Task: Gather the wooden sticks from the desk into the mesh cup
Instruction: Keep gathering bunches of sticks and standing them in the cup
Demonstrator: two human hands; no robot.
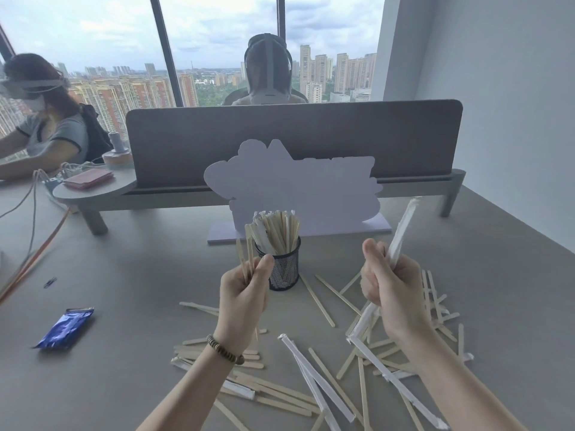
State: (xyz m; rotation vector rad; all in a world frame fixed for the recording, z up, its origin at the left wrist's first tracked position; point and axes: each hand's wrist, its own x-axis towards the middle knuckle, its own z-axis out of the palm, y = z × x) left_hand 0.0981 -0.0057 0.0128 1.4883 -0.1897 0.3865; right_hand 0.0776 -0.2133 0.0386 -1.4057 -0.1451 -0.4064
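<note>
Wooden sticks [273, 396], some bare and some in white paper sleeves, are lying scattered across the near part of the grey desk [124, 306], in a loose pile near the left forearm and a thicker tangle to the right. A black mesh cup [281, 265] is standing upright toward the middle of the desk, just in front of a pale cut-out sign [298, 188], and it is already holding a full bunch of sticks that are fanning out above its rim.

The left hand [244, 298] is hovering just left of the cup, its fingers and thumb curling around a few bare sticks [244, 253] that are pointing up. The right hand [390, 289] is hanging above the right-hand tangle, clenching a paper-wrapped stick [403, 230] that is slanting up and to the right, its lower end poking out below the fist.

A blue foil packet [67, 328] is lying on the near left of the desk, and a small black clip [49, 282] is sitting farther left. Beyond the grey divider panel [292, 135], two other people wearing headsets are sitting, one on the far left and one at the far centre, with city buildings showing through the window behind them.
</note>
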